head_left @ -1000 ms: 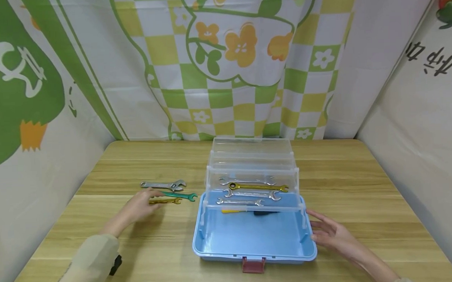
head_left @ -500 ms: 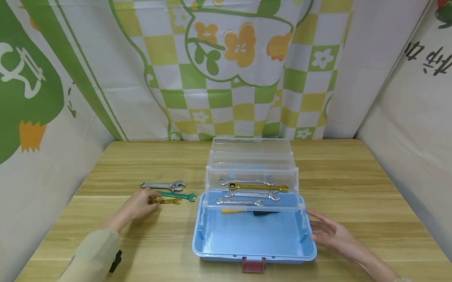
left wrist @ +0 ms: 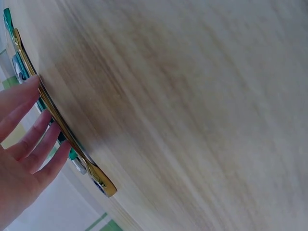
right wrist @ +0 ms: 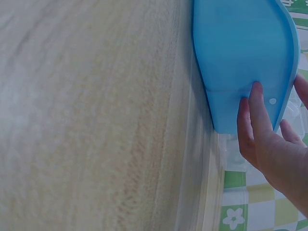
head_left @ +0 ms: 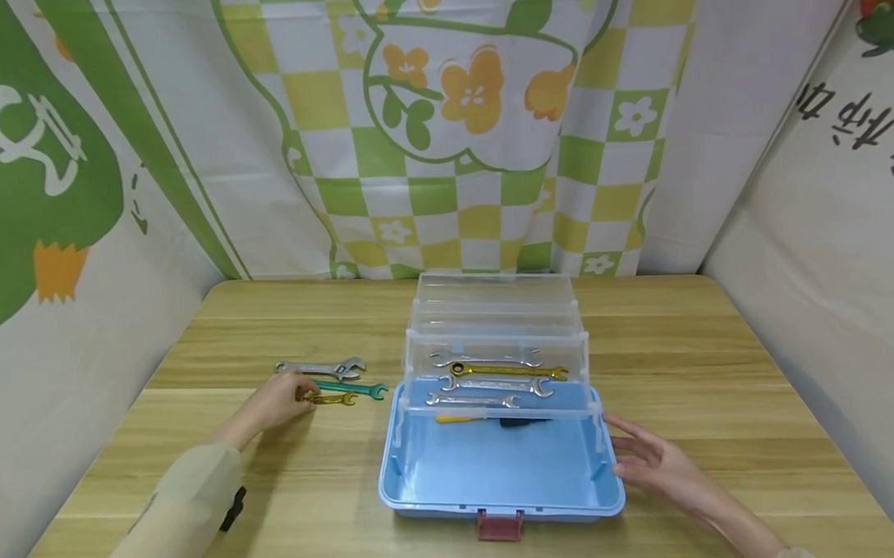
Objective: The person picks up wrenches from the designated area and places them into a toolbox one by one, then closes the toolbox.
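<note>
My left hand [head_left: 275,400] is at the left of the table, its thumb and fingertips pinching a gold combination wrench [head_left: 338,399], whose open end sticks out to the right. In the left wrist view the fingertips line the shaft of the gold wrench [left wrist: 61,123], its ring end lying beyond the little finger. A green wrench [head_left: 358,389] and a silver adjustable wrench [head_left: 345,369] lie just behind. At the right, my right hand [head_left: 656,467] rests extended fingers on the side of a blue toolbox [head_left: 502,482]; the right wrist view shows the fingertips against its wall.
The toolbox's clear trays [head_left: 492,310] are raised at the back. Silver wrenches and a gold ratchet wrench [head_left: 509,370] lie in the lower tray. Under it are a yellow-handled tool [head_left: 459,418] and a black piece [head_left: 522,422]. A maroon latch [head_left: 500,525] hangs at the front.
My left hand has settled from a blurred motion, and its fingertips have closed on the gold wrench. The right hand has stayed at the toolbox's side.
</note>
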`<action>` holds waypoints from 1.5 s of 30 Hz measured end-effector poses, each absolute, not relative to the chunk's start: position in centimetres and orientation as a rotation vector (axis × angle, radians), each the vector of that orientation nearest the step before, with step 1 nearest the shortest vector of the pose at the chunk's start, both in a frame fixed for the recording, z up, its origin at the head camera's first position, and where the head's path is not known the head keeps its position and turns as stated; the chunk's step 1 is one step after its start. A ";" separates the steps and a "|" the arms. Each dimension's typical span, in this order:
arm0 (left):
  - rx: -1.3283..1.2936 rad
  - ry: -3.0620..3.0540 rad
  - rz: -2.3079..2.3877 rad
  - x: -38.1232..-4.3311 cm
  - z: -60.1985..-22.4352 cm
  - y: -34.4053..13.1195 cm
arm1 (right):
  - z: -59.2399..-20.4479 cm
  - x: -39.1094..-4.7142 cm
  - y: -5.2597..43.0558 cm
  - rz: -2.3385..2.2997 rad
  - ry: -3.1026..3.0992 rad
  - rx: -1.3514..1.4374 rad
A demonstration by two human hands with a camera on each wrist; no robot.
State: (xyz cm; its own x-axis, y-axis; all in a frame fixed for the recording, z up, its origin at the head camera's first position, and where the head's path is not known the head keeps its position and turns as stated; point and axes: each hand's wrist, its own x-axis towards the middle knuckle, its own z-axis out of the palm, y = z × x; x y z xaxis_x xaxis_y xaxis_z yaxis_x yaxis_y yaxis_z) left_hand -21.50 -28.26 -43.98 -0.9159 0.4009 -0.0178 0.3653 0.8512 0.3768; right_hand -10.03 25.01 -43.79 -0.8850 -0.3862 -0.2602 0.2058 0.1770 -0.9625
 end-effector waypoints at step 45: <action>0.679 2.837 0.746 -22.0 -44.0 -28.8 | -43.6 -10.1 24.9 -1.731 2.051 -0.138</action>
State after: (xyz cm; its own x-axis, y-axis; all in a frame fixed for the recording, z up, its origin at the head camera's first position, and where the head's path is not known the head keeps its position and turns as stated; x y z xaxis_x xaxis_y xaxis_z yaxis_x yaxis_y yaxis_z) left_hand -22.01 -28.81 -44.01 -0.8903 0.4553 -0.0118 0.3906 0.7766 0.4943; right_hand -10.08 24.89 -43.65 -0.8938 -0.3568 -0.2716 0.2078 0.2070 -0.9560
